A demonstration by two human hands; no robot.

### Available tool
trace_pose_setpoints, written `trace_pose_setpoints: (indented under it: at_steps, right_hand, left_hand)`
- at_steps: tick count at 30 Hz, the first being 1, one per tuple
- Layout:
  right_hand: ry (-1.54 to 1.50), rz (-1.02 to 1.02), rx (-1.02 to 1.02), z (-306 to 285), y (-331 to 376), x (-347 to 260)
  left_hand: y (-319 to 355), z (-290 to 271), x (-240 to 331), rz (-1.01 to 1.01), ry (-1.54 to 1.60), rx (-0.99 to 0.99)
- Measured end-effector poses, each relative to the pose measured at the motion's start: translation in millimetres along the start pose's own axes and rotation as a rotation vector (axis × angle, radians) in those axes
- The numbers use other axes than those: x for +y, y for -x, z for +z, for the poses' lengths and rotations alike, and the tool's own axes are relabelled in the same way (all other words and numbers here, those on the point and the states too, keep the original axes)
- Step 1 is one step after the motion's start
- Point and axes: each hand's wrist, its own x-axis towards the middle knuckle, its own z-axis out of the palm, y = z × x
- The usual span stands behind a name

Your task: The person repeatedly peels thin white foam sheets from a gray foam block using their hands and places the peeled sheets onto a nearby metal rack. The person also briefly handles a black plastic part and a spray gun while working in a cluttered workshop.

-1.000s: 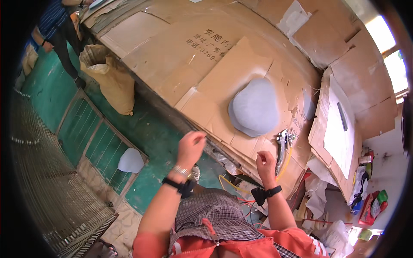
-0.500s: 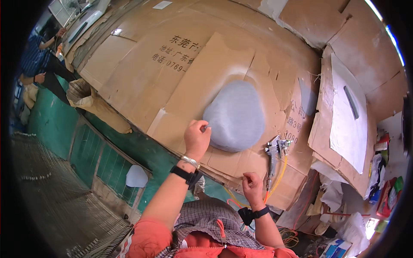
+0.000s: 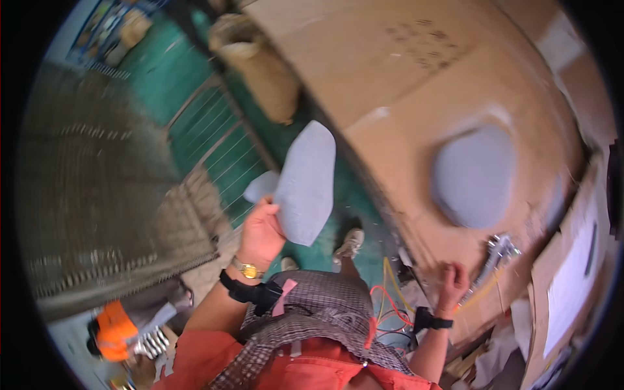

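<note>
Since the earlier frame, the left hand (image 3: 262, 234) has gone from beside the grey mound (image 3: 478, 179) out over the green floor (image 3: 351, 201), and my view has swung with it. It now pinches a thin grey sheet (image 3: 309, 185) near the lower part of its left edge, thumb and fingers clamped on the rim and most of the sheet reaching up and away. I see that sheet between the cardboard-covered table (image 3: 390, 156) and the wire rack (image 3: 259, 142), overlapping a second grey piece (image 3: 260, 188) in my view; I cannot tell whether the two touch. My right hand (image 3: 452, 283) is curled by the table edge, near the spray gun (image 3: 492, 257), too blurred for me to tell whether it is closed on anything. For a good carry, I would keep the grip on the rim alone, in case the face is wet, and hold the broad side clear of the forearm and the checked apron (image 3: 318, 296). One edge bears the whole sheet, so I would move slowly and level, lest it twist or flap.
</note>
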Motion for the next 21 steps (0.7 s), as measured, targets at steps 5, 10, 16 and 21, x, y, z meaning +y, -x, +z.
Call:
trace_pose_setpoints:
  at_steps: [5,10,16,21]
  right_hand:
    - [0.111,-0.145,-0.118,39,41,-37]
    - [0.132,-0.113,-0.663,165,152,-23]
    - [0.175,0.148,-1.104,270,271,73]
    - [0.343,0.152,-1.244,311,295,124]
  left_hand:
    - [41,-177,-6,0.069,0.149,0.309]
    - [14,-333,-22,0.071,0.277,0.448]
    - [-84,-524,-13,0.205,0.417,0.552]
    - [-123,-624,51,0.437,0.452,0.804]
